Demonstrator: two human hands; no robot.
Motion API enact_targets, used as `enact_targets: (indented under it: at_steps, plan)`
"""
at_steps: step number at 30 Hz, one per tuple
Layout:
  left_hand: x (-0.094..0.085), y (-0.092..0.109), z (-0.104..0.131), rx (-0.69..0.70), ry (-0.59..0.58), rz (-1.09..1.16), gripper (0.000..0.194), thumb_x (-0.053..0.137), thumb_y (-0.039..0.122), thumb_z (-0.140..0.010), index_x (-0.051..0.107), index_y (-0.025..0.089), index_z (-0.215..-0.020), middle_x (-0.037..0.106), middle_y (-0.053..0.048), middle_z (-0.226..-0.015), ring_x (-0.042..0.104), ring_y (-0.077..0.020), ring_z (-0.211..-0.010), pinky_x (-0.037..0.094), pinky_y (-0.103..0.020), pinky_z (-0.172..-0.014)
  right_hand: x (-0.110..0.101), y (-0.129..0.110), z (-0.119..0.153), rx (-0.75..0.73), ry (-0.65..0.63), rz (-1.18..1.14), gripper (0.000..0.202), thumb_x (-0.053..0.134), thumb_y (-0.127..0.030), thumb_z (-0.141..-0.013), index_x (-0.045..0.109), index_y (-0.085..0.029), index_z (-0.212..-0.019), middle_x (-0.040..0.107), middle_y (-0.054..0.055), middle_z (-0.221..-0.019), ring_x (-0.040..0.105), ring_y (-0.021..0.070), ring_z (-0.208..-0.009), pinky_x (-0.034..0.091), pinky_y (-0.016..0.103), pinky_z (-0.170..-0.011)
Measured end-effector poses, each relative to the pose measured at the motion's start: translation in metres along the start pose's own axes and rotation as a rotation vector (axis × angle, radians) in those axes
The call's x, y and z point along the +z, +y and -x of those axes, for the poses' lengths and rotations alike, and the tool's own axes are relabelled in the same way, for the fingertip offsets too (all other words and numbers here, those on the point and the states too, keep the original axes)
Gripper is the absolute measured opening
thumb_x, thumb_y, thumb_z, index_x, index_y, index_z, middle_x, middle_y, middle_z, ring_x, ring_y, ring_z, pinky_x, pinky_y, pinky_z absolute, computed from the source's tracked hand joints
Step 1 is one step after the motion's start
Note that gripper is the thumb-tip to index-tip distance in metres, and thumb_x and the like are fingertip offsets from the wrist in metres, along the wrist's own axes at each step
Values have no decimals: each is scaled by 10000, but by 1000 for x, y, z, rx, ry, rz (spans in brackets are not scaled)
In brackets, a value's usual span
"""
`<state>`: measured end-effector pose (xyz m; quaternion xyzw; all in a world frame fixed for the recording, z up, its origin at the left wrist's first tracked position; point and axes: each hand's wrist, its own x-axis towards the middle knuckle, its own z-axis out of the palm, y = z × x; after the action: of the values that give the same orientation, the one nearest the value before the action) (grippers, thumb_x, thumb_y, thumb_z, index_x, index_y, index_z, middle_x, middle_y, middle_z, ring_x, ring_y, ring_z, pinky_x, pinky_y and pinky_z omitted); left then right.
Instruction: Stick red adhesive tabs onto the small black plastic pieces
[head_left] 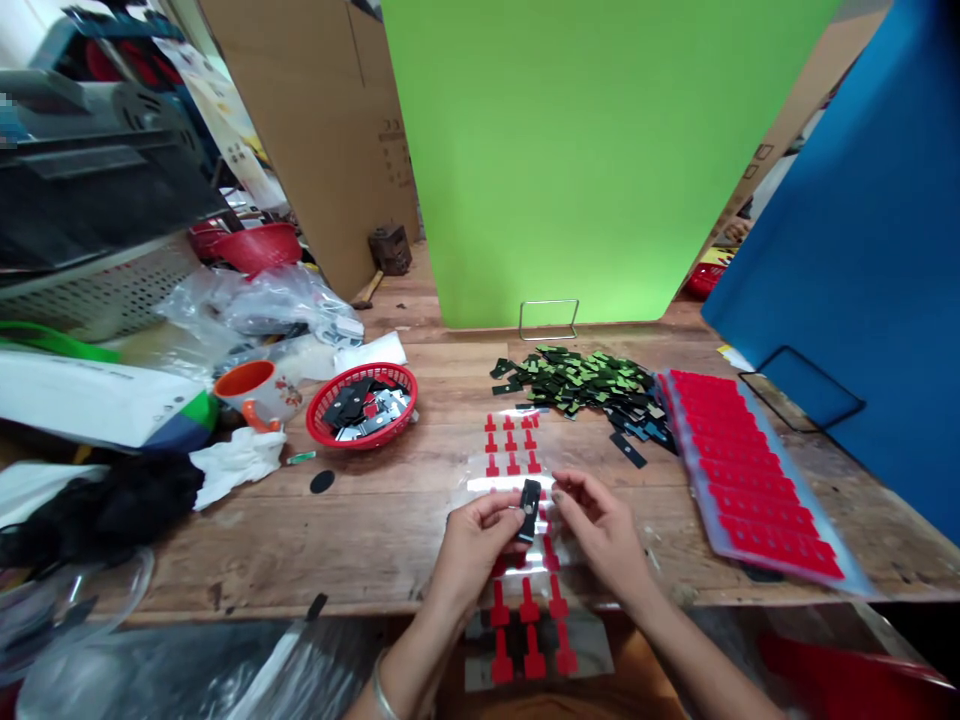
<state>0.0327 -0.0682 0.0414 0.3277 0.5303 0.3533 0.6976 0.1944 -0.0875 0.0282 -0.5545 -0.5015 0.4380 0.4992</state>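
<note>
My left hand (480, 540) pinches a small black plate (529, 508) between thumb and fingers, held upright above a clear sheet. Just right of the plate is my right hand (600, 525), its thumb and index finger close together; whatever lies between them is too small to make out. Beneath both hands, the clear sheet (474, 478) carries rows of red T-shaped pieces (529, 600) and hangs over the table's front edge. Behind the hands lies a heap of dark flat plates (585, 380).
A red basket (361, 440) of black and silver plates stands left, beside an orange-rimmed mug (259, 392). Stacked sheets of red pieces (750, 470) lie right. A green panel (555, 150) and a blue panel (847, 250) stand behind.
</note>
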Motion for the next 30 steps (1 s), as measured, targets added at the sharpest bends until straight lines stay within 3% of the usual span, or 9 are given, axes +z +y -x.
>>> enact_targets:
  at_steps: [2, 4, 9, 13, 16, 19, 21, 25, 30]
  plan:
    - [0, 0, 1, 12, -20, -30, 344, 759, 298, -626, 705, 125, -918, 699, -81, -809, 630, -172, -695, 521, -247, -598, 3, 1, -6, 194, -70, -143, 307, 566, -411, -815, 594, -170, -1004, 592, 18, -695, 531, 128, -570, 433, 227, -497]
    - [1, 1, 3, 16, -51, -46, 346, 753, 311, -641, 699, 124, -926, 698, -82, -793, 632, -172, -693, 515, -245, -603, 6, 2, -10, 281, -136, -248, 333, 601, -441, -780, 605, -157, -953, 548, -19, -597, 480, 97, -492, 383, 198, -450]
    - [-3, 5, 8, -138, -245, 132, 320, 597, 401, -802, 670, 128, -950, 678, -111, -908, 643, -172, -793, 519, -300, -754, 6, -2, -9, 336, -181, -484, 265, 662, -399, -742, 596, -159, -834, 522, -44, -585, 423, 54, -458, 318, 168, -448]
    - [-11, 6, 7, -246, -372, 188, 254, 662, 276, -774, 665, 108, -965, 651, -84, -871, 613, -100, -688, 518, -223, -687, 2, -6, -13, 327, -344, -468, 224, 647, -358, -758, 621, -156, -853, 537, -36, -621, 411, 50, -469, 315, 172, -465]
    - [-16, 7, -5, -217, -283, 193, 216, 710, 208, -724, 670, 112, -913, 632, -40, -784, 573, -61, -602, 497, -161, -589, 2, 5, -35, 275, -316, -285, 233, 600, -336, -774, 621, -160, -926, 583, -13, -681, 477, 83, -516, 386, 206, -520]
    - [-16, 14, -29, -146, -136, 158, 166, 714, 190, -713, 653, 115, -847, 635, -37, -740, 600, -85, -610, 524, -188, -605, 4, 24, -73, 74, -88, 168, 166, 494, -219, -805, 604, -140, -901, 622, 28, -785, 550, 123, -646, 433, 231, -610]
    - [-13, 22, -51, -86, -56, 126, 124, 694, 159, -723, 631, 114, -820, 644, -46, -729, 624, -109, -619, 548, -234, -634, 8, 34, -99, -15, -6, 445, 181, 436, -137, -806, 602, -143, -879, 625, 48, -867, 556, 142, -782, 427, 247, -729]
    - [-4, 37, -99, -2, 53, 80, 60, 628, 145, -780, 580, 114, -797, 650, -55, -710, 632, -104, -577, 556, -241, -611, 17, 43, -136, 0, 14, 633, 186, 421, -83, -795, 602, -123, -805, 598, 95, -885, 519, 170, -839, 383, 263, -775]
    - [5, 39, -141, 32, 150, 28, 97, 619, 163, -793, 529, 126, -801, 639, -46, -672, 612, -92, -503, 537, -216, -527, 25, 43, -152, 71, -31, 809, 174, 443, -69, -783, 603, -100, -843, 595, 124, -894, 518, 173, -800, 360, 251, -707]
